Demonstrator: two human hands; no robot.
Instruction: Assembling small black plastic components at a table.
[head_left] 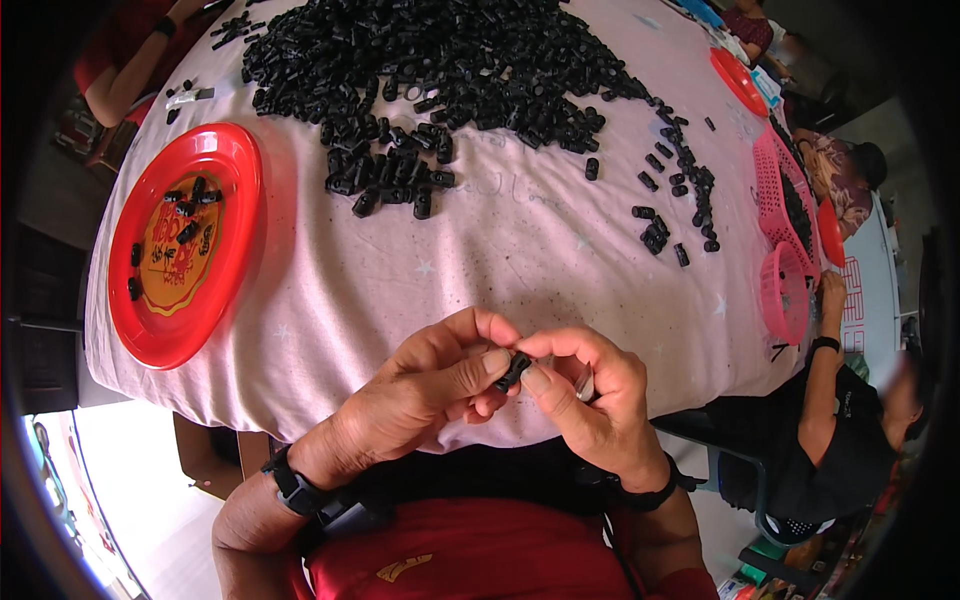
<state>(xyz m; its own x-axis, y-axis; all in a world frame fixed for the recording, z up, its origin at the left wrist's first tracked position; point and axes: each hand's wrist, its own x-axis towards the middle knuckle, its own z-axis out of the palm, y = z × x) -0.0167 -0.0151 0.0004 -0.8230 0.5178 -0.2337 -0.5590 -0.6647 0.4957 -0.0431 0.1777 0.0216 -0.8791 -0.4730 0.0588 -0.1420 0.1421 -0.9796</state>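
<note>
Close to the table's near edge, both my hands meet over one small black plastic part (514,371) with a hole in its side. My left hand (425,380) pinches it between thumb and fingers. From the other side, the thumb and forefinger of my right hand (598,400) also grip it. Something pale and shiny (585,382) shows among my right fingers, too little of it to name. Across the far side of the table spreads a large heap of similar black parts (430,70). A smaller cluster (385,175) lies at its near edge.
A red plate (250,190) with several black parts stands at left. To the right are scattered black parts (655,235), a pink basket (775,180), a round pink basket (785,300) and a red lid-like dish (738,80). Other people sit around the pink tablecloth (330,330).
</note>
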